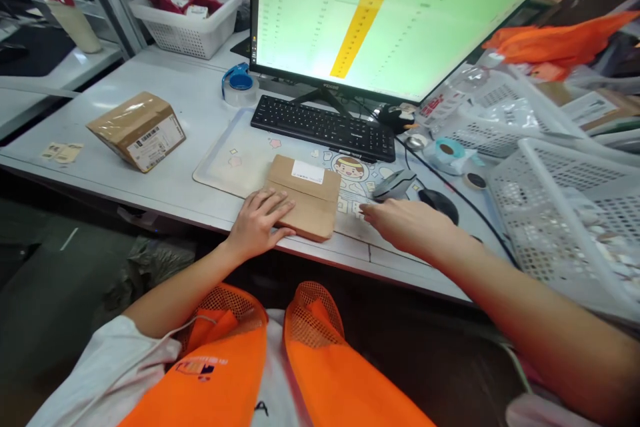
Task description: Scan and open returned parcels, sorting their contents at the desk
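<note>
A: If we take the keyboard [323,127] as our landmark, where do we have the flat cardboard box [314,210]?

B: On the keyboard's near side, in front of its left half and middle, with a gap between. It lies flat on the desk mat [225,167], and its white label [307,171] faces up on the edge towards the keyboard.

A: And its long axis?

B: We can't name one; its sides look too nearly even. The relation that matters runs sideways: the box lies between our two hands, and the left is nearer.

A: How near?

B: Touching. Our left hand [257,220], in front of the keyboard's left end, rests on the box's near left corner, fingers spread over the top and thumb along the near edge. It presses lightly, we'd judge, rather than grips.

A: And our right hand [400,217]?

B: In front of the keyboard's right end, apart from the box, so the box is to its left. Its fingers are bunched and point towards the box; we can't tell whether they hold anything. The handheld scanner [395,185] sits between that hand and the keyboard, and we can't make out whether they touch.
</note>
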The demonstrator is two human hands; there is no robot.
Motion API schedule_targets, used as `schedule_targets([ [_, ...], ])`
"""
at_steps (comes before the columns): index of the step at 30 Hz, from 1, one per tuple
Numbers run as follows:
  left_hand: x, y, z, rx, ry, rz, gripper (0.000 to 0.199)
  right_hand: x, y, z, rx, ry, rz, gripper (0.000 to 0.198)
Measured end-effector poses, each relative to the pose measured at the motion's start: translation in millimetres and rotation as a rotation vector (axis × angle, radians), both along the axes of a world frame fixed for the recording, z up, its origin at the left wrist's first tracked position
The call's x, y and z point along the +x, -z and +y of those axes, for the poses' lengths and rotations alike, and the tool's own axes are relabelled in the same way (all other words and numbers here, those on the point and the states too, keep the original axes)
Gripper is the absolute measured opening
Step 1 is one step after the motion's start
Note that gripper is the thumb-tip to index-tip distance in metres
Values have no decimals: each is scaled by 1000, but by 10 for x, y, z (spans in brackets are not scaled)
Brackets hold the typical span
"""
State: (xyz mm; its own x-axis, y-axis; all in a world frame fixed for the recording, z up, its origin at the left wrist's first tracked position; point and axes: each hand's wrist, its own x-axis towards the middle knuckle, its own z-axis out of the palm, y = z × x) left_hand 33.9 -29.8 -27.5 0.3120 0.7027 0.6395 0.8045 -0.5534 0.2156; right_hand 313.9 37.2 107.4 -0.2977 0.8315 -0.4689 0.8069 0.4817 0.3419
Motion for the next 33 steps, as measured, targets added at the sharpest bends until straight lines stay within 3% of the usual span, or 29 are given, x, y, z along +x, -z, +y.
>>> schedule_targets([
  [5,22,-1,-24,-4,-17,7,55,404,661,-27,317,87,228,52],
  [7,28,2,-30,-4,-21,0,54,424,812,-2,386,82,346,51],
  [9,34,8,-33,0,-22,-9,55,358,836,63,443,67,496,49],
  [12,44,16,-45,-11,-20,-18,56,83,739,211,482,-55,796,45],
  [15,60,8,-62,-29,-28,-20,57,-305,656,365,344,-251,928,44],
  [19,78,0,-61,-56,-42,-23,61,-668,609,526,181,-384,863,44],
  [23,97,46,-26,-50,-48,-45,62,-759,553,577,242,-566,738,41],
  [26,115,112,-3,-36,-71,-75,65,-752,428,628,328,-710,641,28],
  [28,122,139,1,-15,-79,-74,67,-728,258,738,425,-666,639,28],
  [31,118,122,12,40,-85,-15,67,-706,-27,949,537,-313,675,40],
  [33,99,91,67,94,-75,30,65,-736,-110,1004,518,-123,677,42],
])
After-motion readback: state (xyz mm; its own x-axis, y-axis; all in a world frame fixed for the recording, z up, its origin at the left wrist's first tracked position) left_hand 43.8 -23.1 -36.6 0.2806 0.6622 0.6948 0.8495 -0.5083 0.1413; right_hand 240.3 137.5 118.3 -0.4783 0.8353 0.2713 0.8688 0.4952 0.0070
